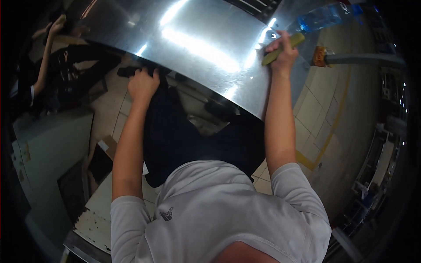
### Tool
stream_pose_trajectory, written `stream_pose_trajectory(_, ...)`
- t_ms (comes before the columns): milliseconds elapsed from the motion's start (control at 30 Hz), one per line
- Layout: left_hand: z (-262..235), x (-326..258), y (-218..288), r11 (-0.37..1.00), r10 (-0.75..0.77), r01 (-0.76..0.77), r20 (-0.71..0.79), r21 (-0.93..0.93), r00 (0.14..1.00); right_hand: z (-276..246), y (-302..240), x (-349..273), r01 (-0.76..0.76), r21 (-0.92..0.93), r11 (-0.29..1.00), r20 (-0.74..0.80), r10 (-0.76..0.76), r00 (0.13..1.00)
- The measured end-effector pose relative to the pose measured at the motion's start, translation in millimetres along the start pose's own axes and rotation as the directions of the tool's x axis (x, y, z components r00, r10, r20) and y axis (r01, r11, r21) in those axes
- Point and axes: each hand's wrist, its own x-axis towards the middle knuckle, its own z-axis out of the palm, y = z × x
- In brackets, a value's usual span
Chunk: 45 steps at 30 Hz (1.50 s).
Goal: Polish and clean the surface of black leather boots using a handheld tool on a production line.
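Note:
My right hand [283, 55] is closed around an elongated olive-green object [272, 57], its exact kind unclear, over the right end of a shiny metal tabletop [206, 26]. Both ends of the object stick out of my grip. My left hand [143, 83] rests on my dark-trousered knee by the tabletop's near edge, fingers apart and holding nothing that shows. The tabletop reflects bright strips of light.
Beyond my right hand lies a clear blue plastic bottle [322, 18]. A grey bar with an orange-brown wrapped end [319, 57] reaches in from the right. At left, another person's hand [57, 25] holds something small and greenish. A cardboard box [108, 146] stands below my left forearm.

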Motion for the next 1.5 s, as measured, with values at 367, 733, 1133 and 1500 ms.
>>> stream_pose_trajectory(367, -9.4, 2.6, -2.6, 0.967, -0.03, 0.011, -0.073, -0.253, 0.997, -3.7, 3.5, 0.5, 0.013, 0.024, 1.0, 0.042, -0.014, 0.999)
stream_pose_trajectory(733, -10.8, 6.0, 6.9, 0.984, -0.028, 0.029, 0.007, -0.174, 1.0, -2.0, 2.9, -0.9, 0.031, -0.003, 1.0, 0.083, -0.031, 0.996)
stream_pose_trajectory(1133, -3.6, 12.4, 3.3, 0.991, -0.031, 0.041, 0.085, -0.13, 0.996, -2.4, 2.4, -4.3, 0.048, -0.094, 0.994, 0.079, -0.04, 0.996)
stream_pose_trajectory(1500, 0.8, 10.8, 2.3, 0.988, -0.005, 0.009, 0.022, -0.155, 1.0, -4.7, 5.5, -0.5, 0.068, -0.063, 0.996, 0.083, -0.062, 0.995)
